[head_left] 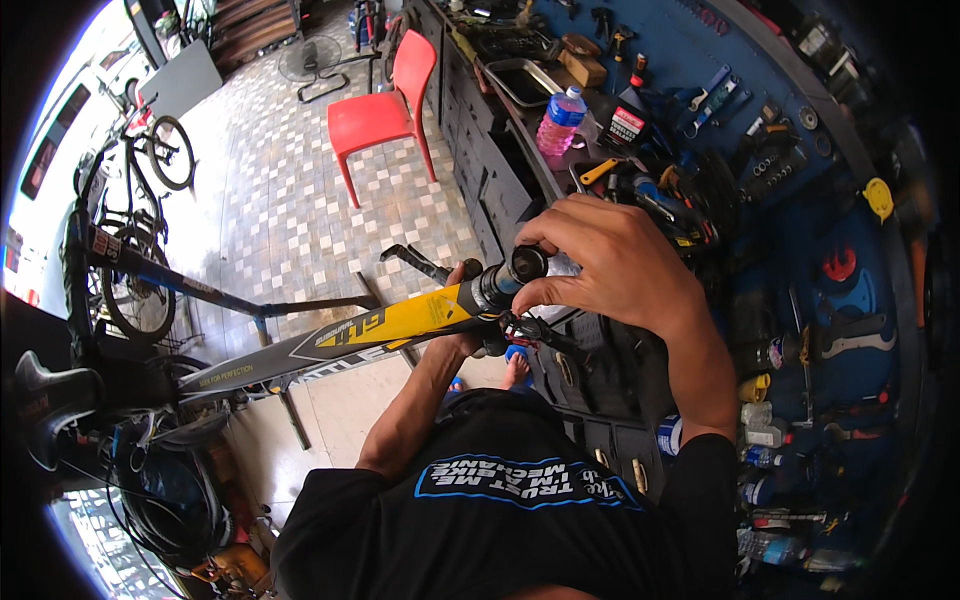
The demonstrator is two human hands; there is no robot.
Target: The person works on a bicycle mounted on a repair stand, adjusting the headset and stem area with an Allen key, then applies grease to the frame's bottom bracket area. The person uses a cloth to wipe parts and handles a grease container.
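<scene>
A grey and yellow bicycle frame point(400, 318) stretches from the saddle point(58, 400) at the left to its head tube point(488, 290) in front of me. My left hand point(450, 350) is closed round the frame from below near the head tube, one fingertip showing above the tube. Over the end of the head tube, the thumb and fingers of my right hand point(610, 262) pinch a round black headset part point(529, 262). Whether that part is seated or lifted off, I cannot tell. Just below hang dark fittings and cables point(530, 328), partly hidden.
To the right runs a workbench crowded with tools, a bottle of pink liquid point(562, 122) and a metal tray point(522, 82). Wrenches point(858, 336) hang on the blue tool board. A red chair point(385, 115) stands ahead on the tiled floor, and other bicycles point(130, 200) stand left.
</scene>
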